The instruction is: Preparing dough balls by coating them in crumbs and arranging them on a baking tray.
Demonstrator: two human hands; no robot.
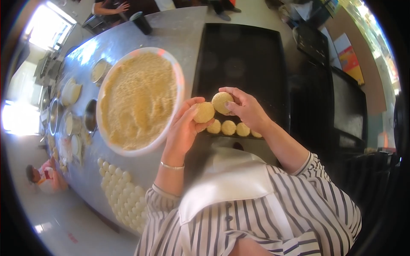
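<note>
My left hand (pixel 183 129) holds a round dough ball coated in pale crumbs (pixel 204 112) between thumb and fingers. A second coated ball (pixel 222 102) is pinched in my right hand (pixel 245 107), close beside the first. Both are held up over the near end of a black baking tray (pixel 240 57). Along that end of the tray lies a row of several coated balls (pixel 228 127), partly covered by my hands and right forearm. Left of my left hand stands a large round basin (pixel 181 81) filled with yellowish crumbs (pixel 137 99), its surface hollowed toward the near side.
Several smooth white dough balls (pixel 123 188) sit in rows on the metal table (pixel 189 28). Metal bowls (pixel 91 115) and a white tub (pixel 71 92) stand past the basin, with a dark cup (pixel 141 23) at the far edge. Other people (pixel 45 176) are around the table.
</note>
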